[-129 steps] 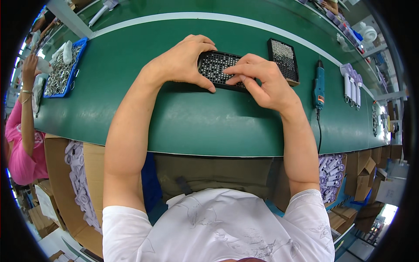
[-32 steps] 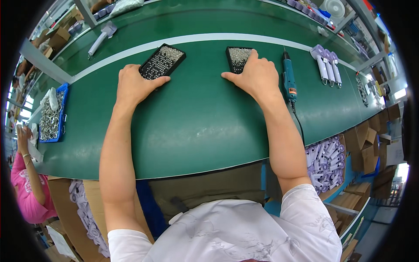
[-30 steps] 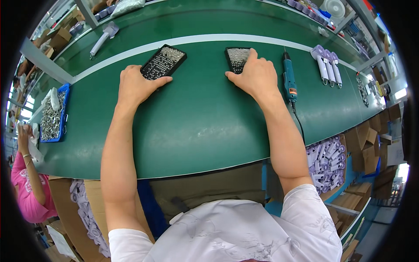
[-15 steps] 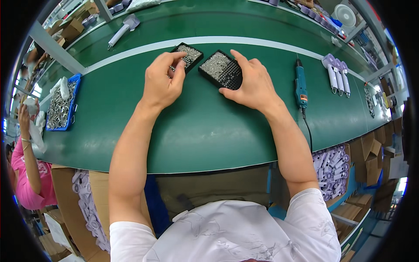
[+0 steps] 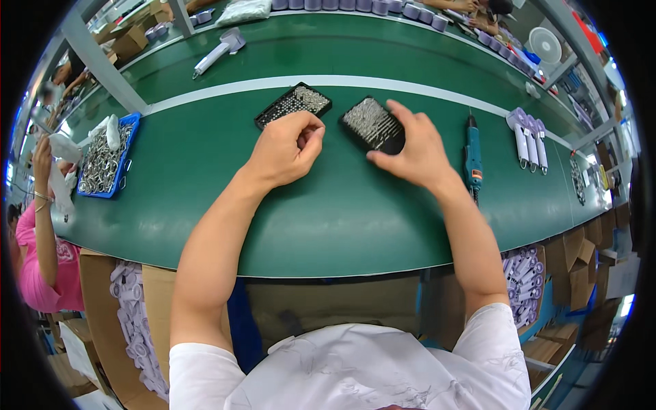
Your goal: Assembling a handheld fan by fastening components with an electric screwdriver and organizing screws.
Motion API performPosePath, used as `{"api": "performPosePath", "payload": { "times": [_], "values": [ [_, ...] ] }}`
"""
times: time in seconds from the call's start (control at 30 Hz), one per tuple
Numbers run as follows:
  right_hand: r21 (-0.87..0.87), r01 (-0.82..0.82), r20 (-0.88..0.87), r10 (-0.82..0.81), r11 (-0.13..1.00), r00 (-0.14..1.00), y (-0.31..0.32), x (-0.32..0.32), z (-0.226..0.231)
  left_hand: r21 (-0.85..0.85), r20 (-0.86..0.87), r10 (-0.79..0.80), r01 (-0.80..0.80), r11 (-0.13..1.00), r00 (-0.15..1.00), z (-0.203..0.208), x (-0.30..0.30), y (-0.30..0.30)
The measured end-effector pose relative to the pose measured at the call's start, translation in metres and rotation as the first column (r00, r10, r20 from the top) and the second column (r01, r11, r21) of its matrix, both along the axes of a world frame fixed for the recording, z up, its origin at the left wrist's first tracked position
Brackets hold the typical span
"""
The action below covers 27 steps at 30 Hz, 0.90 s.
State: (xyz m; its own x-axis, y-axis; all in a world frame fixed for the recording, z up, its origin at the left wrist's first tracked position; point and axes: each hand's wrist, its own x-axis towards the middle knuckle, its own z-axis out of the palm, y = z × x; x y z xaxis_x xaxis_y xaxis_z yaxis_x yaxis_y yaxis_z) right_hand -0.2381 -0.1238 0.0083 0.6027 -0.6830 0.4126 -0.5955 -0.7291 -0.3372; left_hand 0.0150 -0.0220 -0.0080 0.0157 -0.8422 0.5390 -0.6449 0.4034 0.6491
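My right hand [image 5: 418, 149] holds a small black tray [image 5: 371, 123] by its right side, thumb on the near edge and fingers on the far edge. Small silvery metal pins or screws fill much of it, with rows of them toward the right. My left hand [image 5: 285, 150] is closed in a pinch just on the near side of a second black tray [image 5: 279, 110]. What the fingertips hold, if anything, is hidden. This second tray has a grid of holes, and loose silvery pieces are heaped at its right end.
A teal electric screwdriver [image 5: 473, 154] lies to the right, near several lilac-and-white handled parts [image 5: 527, 140]. At the left stands a blue basket [image 5: 130, 152] of metal rings or hooks. Another lilac-and-white part [image 5: 219, 53] lies farther back. A person in pink [image 5: 48, 266] is at the left.
My left hand has come off the left tray, toward me and to the right, uncovering its grid of holes. The right tray has shifted slightly right with my right hand. The view has tilted a little.
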Motion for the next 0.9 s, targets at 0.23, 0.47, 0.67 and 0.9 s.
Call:
{"api": "performPosePath", "payload": {
  "times": [0.23,0.47,0.67,0.9],
  "values": [
    [0.012,-0.019,0.004,0.019,1.000,1.000,0.016,-0.002,-0.005,0.029,0.027,0.002,-0.002,1.000,1.000,-0.004,0.004,0.002],
    [-0.025,-0.148,0.082,0.150,0.989,0.985,0.020,-0.004,-0.012,0.054,0.045,0.013,-0.016,0.998,0.999,-0.007,0.004,0.000],
    [-0.015,-0.114,0.088,0.115,0.993,0.989,0.022,-0.003,-0.014,0.147,0.008,0.037,-0.038,0.988,0.999,-0.001,0.003,0.002],
    [0.007,-0.136,0.083,0.135,0.991,0.987,0.023,-0.004,-0.011,0.053,0.036,0.029,-0.031,0.998,0.999,-0.006,0.005,-0.001]
  ]
}}
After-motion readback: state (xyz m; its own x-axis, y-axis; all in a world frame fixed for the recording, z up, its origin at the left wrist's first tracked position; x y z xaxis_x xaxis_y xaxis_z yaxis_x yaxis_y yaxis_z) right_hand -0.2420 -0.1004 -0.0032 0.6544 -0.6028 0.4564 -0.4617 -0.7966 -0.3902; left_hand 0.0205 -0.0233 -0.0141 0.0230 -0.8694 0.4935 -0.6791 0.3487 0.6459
